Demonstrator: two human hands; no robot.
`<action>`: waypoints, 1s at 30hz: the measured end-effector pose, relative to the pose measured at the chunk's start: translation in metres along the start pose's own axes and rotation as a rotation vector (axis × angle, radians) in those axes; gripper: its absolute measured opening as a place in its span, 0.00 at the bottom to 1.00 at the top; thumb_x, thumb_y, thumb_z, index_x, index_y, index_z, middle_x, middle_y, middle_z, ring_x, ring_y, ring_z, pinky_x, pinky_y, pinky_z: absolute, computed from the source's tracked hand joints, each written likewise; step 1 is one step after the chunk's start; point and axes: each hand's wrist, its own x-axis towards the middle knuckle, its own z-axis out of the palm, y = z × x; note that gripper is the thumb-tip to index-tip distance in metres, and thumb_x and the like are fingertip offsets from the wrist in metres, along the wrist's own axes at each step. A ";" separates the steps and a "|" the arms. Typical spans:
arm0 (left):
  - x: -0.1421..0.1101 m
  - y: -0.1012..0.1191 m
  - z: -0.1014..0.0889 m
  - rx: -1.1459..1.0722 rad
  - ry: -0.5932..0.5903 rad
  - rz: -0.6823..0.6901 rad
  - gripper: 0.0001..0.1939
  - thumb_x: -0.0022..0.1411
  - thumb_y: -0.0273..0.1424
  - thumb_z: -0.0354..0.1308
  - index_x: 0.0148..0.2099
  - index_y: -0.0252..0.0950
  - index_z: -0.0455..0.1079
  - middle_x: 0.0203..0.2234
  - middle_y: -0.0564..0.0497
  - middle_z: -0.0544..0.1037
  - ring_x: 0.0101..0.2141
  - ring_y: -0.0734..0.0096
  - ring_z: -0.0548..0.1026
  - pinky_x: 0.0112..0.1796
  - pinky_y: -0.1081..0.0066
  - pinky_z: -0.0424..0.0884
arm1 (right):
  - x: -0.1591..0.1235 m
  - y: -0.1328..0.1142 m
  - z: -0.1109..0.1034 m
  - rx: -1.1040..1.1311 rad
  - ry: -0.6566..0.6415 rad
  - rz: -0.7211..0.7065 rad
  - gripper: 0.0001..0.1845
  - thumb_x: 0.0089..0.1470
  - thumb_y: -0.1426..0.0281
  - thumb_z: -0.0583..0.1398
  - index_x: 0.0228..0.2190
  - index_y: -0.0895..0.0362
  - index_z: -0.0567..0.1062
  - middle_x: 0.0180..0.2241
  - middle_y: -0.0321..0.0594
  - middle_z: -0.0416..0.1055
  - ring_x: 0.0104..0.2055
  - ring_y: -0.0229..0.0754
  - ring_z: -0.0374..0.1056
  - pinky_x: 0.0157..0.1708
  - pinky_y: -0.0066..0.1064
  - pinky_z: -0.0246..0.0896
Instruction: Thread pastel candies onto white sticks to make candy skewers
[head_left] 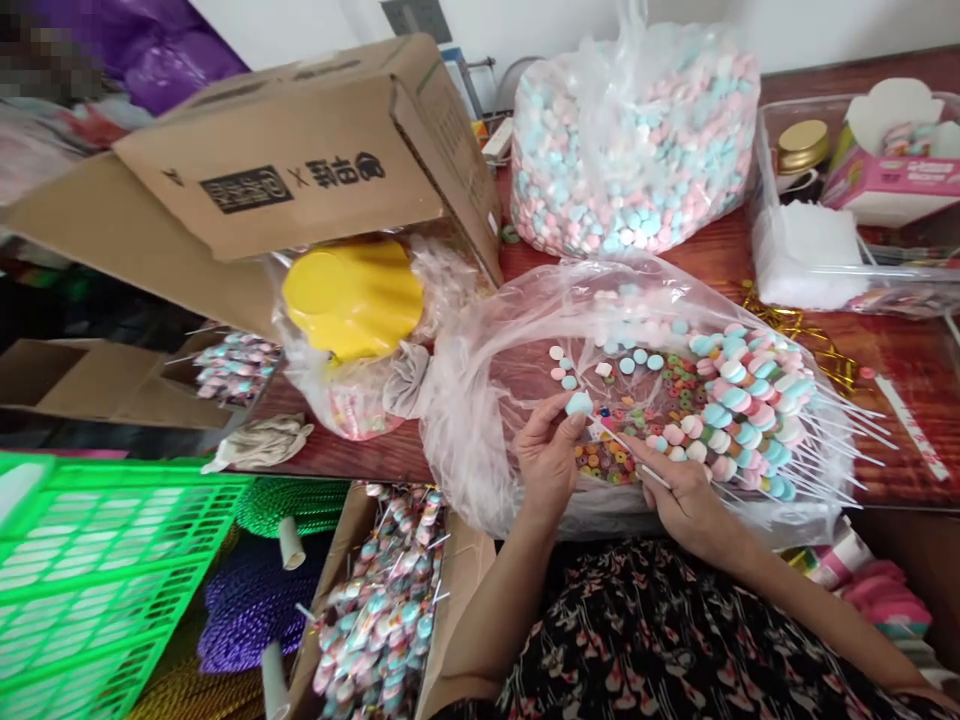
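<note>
My left hand (547,455) pinches a pale blue marshmallow (579,403) between thumb and fingers. My right hand (679,490) grips a thin white stick (626,447) whose tip points at that marshmallow. Both hands hover over a clear plastic sheet (480,440) spread on the table. On the sheet lie small coloured cereal rings (637,400), loose marshmallows, and a pile of finished marshmallow skewers (750,410) with their sticks fanning out to the right.
A big bag of pink, blue and white marshmallows (634,140) stands at the back. A tipped cardboard box (300,160) and a yellow cup (352,297) sit left. Below are a green basket (97,570), a box of wrapped skewers (382,610) and a clear bin (847,200).
</note>
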 end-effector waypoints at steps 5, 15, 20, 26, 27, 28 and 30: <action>0.001 -0.003 -0.003 0.046 -0.029 0.043 0.16 0.46 0.35 0.76 0.39 0.42 0.82 0.36 0.52 0.81 0.36 0.72 0.78 0.39 0.71 0.76 | 0.002 -0.005 -0.005 -0.032 -0.037 0.006 0.30 0.62 0.77 0.51 0.64 0.56 0.65 0.26 0.35 0.76 0.27 0.38 0.69 0.35 0.29 0.66; 0.006 0.006 -0.012 0.612 -0.216 0.625 0.14 0.58 0.26 0.67 0.46 0.45 0.80 0.39 0.51 0.83 0.40 0.68 0.81 0.45 0.65 0.78 | 0.000 -0.015 -0.014 -0.050 -0.093 -0.034 0.31 0.61 0.76 0.50 0.65 0.56 0.64 0.46 0.45 0.80 0.35 0.41 0.75 0.41 0.32 0.71; 0.005 0.013 -0.015 0.803 -0.295 0.855 0.17 0.60 0.23 0.64 0.50 0.44 0.78 0.42 0.50 0.83 0.41 0.67 0.82 0.45 0.64 0.79 | 0.001 -0.020 -0.005 0.097 -0.044 -0.076 0.33 0.60 0.78 0.50 0.65 0.55 0.64 0.50 0.44 0.78 0.43 0.40 0.76 0.49 0.32 0.70; 0.003 0.013 -0.015 0.798 -0.353 0.885 0.18 0.58 0.20 0.65 0.49 0.45 0.79 0.43 0.50 0.83 0.42 0.66 0.82 0.46 0.64 0.79 | 0.000 -0.014 -0.001 0.077 -0.012 -0.095 0.33 0.57 0.80 0.51 0.63 0.61 0.66 0.37 0.41 0.81 0.33 0.39 0.75 0.43 0.30 0.71; 0.002 0.012 -0.015 0.795 -0.363 0.883 0.19 0.58 0.20 0.66 0.49 0.45 0.79 0.43 0.50 0.83 0.42 0.66 0.82 0.47 0.65 0.79 | -0.001 -0.014 -0.002 0.069 -0.005 -0.085 0.33 0.56 0.80 0.51 0.63 0.61 0.66 0.37 0.41 0.81 0.32 0.38 0.74 0.41 0.29 0.71; 0.002 0.011 -0.014 0.790 -0.365 0.876 0.19 0.58 0.20 0.66 0.49 0.45 0.79 0.43 0.49 0.83 0.43 0.66 0.82 0.47 0.65 0.78 | -0.001 -0.014 -0.003 0.063 0.003 -0.075 0.33 0.56 0.80 0.51 0.63 0.61 0.67 0.37 0.42 0.81 0.32 0.39 0.74 0.40 0.29 0.70; 0.002 0.007 -0.013 0.776 -0.354 0.845 0.18 0.58 0.21 0.66 0.48 0.44 0.79 0.43 0.50 0.83 0.43 0.67 0.81 0.47 0.66 0.78 | -0.002 -0.014 -0.006 0.060 0.019 -0.062 0.32 0.56 0.80 0.51 0.62 0.60 0.67 0.39 0.43 0.81 0.34 0.39 0.74 0.40 0.29 0.70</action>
